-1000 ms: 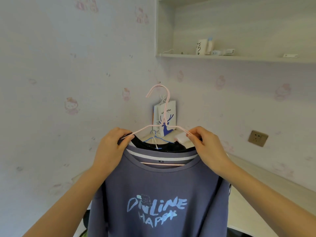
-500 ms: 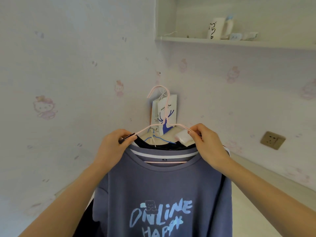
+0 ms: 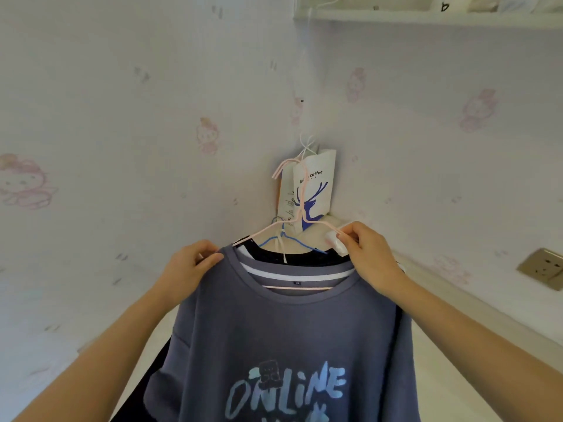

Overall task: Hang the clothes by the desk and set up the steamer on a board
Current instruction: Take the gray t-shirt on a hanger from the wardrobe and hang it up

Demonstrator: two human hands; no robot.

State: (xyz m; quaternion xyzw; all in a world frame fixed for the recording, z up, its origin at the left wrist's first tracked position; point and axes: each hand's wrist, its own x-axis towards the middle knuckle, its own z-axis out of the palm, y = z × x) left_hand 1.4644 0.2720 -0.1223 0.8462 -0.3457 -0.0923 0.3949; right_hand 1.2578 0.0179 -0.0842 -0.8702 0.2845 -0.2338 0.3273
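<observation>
- The wallpapered corner of the room (image 3: 128,147), pale with pink cartoon figures, fills most of the view; a white wall shelf (image 3: 426,18) runs along the top right and a brass-coloured wall socket (image 3: 540,268) sits low on the right wall.
- The pale desk top (image 3: 457,376) lies below, running into the corner.
- The slate-blue cotton T-shirt printed "ONLINE" (image 3: 289,345) hangs front and centre on a thin pink wire hanger (image 3: 300,226), with a black garment on a blue wire hanger (image 3: 292,240) just behind it.
- The white paper coffee bag with a blue deer print (image 3: 316,190) hangs in the corner, directly behind the pink hook.
- The left hand (image 3: 189,269) pinches the shirt's left shoulder at the hanger arm; the right hand (image 3: 368,257) grips the right arm of the hanger. The hands are well apart.
- The hanger's long axis runs left to right between the hands and its hook points up toward the corner; I judge the hanging point lies ahead and above, about equally near both hands, though I cannot tell what the hook will catch.
</observation>
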